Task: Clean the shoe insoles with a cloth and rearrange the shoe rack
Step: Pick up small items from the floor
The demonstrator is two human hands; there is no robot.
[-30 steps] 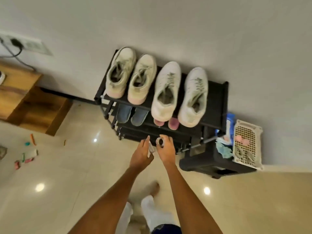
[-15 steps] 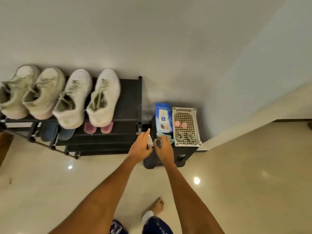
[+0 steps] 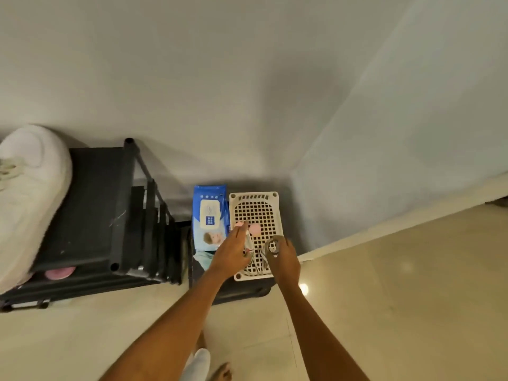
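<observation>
Under both hands now: white basket, no longer shoe rack. Left hand pinches small tube, right hand grips round obj; prob stowing them.

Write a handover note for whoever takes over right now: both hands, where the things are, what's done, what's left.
Left hand: over the white lattice basket, closed on a small tube-like item; what it is I cannot tell.
Right hand: beside it over the basket, holding a small round item.
Wipes pack: lying flat just left of the basket, both on a low black stand.
Shoe rack: to the left, with a white sneaker on its top shelf and something pink on a lower one.
Done: nothing that shows.
Left: no insole or cloth in view, so cleaning and rearranging look still ahead.
</observation>
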